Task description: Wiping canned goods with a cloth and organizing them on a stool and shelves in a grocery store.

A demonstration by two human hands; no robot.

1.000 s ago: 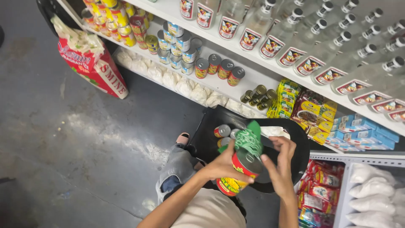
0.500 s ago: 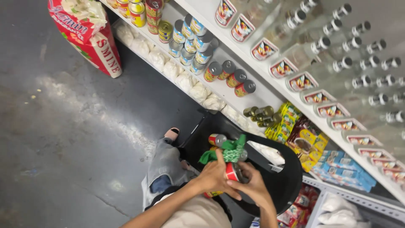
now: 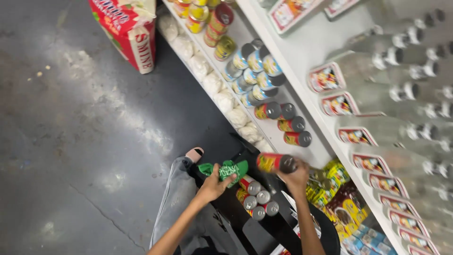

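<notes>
Right hand (image 3: pixel 296 178): fingers curled closed around a red-and-yellow metal can with a grey lid (image 3: pixel 276 163), held on its side, raised toward the white shelf (image 3: pixel 302 56). The can sits just below and in front of the shelf row where three like cans (image 3: pixel 287 124) lie on their sides, lids facing out.

Left hand (image 3: pixel 214 185): closed on a crumpled green cloth (image 3: pixel 226 169), fingers pinching it from below. Cloth hangs over the near edge of a black basket (image 3: pixel 264 231).

Inside the basket, just beside the left hand: a cluster of more red-and-yellow cans (image 3: pixel 257 198), grey lids up, packed touching one another.

Further out along the same shelf: blue-labelled cans (image 3: pixel 252 71) stacked in rows, then yellow-topped cans (image 3: pixel 207 16) at the far end. Below that shelf, a run of white bagged goods (image 3: pixel 222 94) on the lowest level. Upper shelf to the right holds rows of clear bottles with dark caps (image 3: pixel 401 85) lying at an angle. Yellow packets (image 3: pixel 330 184) sit low, right of the basket.

A red-and-white sack (image 3: pixel 127 30) stands on the grey concrete floor (image 3: pixel 71 141) at the shelf's far end. The person's grey-trousered leg (image 3: pixel 177 198) and a pink-tipped shoe (image 3: pixel 194 154) show beneath the arms.
</notes>
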